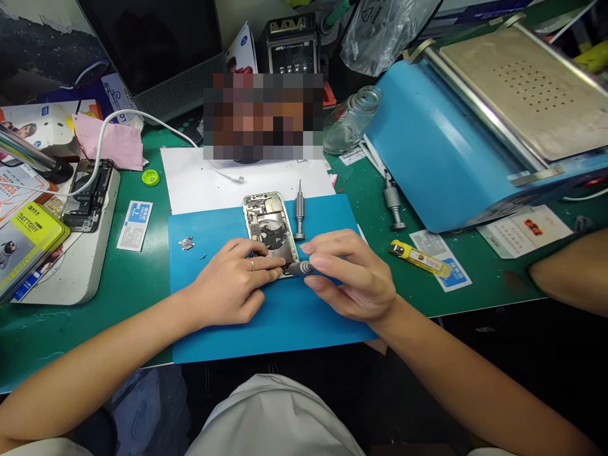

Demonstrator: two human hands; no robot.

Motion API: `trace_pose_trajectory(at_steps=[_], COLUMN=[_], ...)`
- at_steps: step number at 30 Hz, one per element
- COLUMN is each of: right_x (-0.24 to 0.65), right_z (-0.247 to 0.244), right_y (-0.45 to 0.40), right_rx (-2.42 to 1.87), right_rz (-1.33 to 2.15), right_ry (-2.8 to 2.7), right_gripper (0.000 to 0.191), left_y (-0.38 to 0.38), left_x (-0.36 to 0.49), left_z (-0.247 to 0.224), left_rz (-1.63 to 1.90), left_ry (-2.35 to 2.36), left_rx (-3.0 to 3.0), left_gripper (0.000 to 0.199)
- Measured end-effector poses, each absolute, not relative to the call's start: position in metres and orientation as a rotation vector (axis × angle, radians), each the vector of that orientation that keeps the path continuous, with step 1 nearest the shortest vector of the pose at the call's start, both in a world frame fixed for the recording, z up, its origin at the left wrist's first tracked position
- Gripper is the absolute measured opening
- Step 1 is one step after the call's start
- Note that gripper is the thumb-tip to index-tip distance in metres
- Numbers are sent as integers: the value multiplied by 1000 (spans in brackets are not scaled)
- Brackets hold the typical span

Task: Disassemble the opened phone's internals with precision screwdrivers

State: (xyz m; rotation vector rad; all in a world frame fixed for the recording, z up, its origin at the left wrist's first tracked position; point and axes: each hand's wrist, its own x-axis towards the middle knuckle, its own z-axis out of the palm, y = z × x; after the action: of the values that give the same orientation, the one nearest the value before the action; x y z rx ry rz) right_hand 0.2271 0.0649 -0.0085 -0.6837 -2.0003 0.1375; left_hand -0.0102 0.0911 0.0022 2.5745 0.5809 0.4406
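An opened smartphone [273, 221] with its inner parts bared lies on the blue mat [228, 345]. My left hand [237, 278] holds it down, fingers reaching across its lower half and a ring on one of them. In my right hand [354, 272] is a small grey screwdriver [303, 268], gripped between thumb and fingers. It lies slanted, pointing to the phone's bottom end; its tip is hard to make out. A second screwdriver [299, 212] stands upright on the mat beside the phone. A small metal part [187, 243] rests left of my left hand, near a tiny dark piece [203, 256].
Right of the mat are another screwdriver [393, 202], a yellow lighter [420, 258] and a large blue machine [427, 145] with a metal plate. A glass jar [354, 120] leans behind. Another opened phone [90, 196] lies left. A person's arm [570, 272] enters at right.
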Motion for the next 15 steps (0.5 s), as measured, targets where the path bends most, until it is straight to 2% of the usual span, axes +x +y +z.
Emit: trace_pose_trajectory(at_steps=[3, 7, 12, 15], right_x=[228, 227, 227, 227], right_z=[-7, -6, -7, -8], right_y=[66, 67, 66, 66], right_rx=[-674, -627, -716, -689], right_rz=[143, 203, 128, 113], right_ry=[-1993, -2017, -1957, -1968], right_gripper=[49, 58, 47, 50], left_y=[91, 90, 90, 91], left_x=[-11, -11, -10, -9], left_z=[3, 3, 1, 1], left_rz=[438, 436, 455, 446], left_ry=[575, 573, 581, 580], left_rx=[2583, 2586, 2592, 2595], left_gripper=[43, 44, 43, 44])
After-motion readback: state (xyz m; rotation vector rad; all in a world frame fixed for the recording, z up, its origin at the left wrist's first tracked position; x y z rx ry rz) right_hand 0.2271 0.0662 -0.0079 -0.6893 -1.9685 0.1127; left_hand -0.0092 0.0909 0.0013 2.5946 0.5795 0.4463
